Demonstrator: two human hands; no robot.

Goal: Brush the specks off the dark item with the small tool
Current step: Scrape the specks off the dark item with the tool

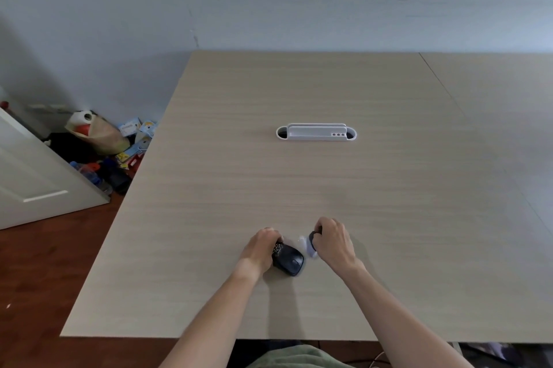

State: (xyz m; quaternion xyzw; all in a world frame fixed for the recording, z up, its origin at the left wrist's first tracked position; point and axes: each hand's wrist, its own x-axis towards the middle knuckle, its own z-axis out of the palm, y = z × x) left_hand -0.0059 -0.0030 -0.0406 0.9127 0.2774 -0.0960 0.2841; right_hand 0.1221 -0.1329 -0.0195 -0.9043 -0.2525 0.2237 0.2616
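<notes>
A black computer mouse [291, 260] lies on the wooden table [299, 182] near its front edge. Pale specks cover the mouse's far left end. My left hand [260, 251] grips that end of the mouse from the left. My right hand [333, 242] is closed around a small brush [311, 243] with a dark handle and whitish bristles. The brush looks blurred and sits just right of the mouse, a little above the table. Whether the bristles touch the mouse I cannot tell.
A white desk organiser [316, 132] stands in the middle of the table, well beyond my hands. A seam [440, 80] runs across the table's right part. Left of the table, bags and boxes [104, 146] lie on the floor beside a white door [36, 176].
</notes>
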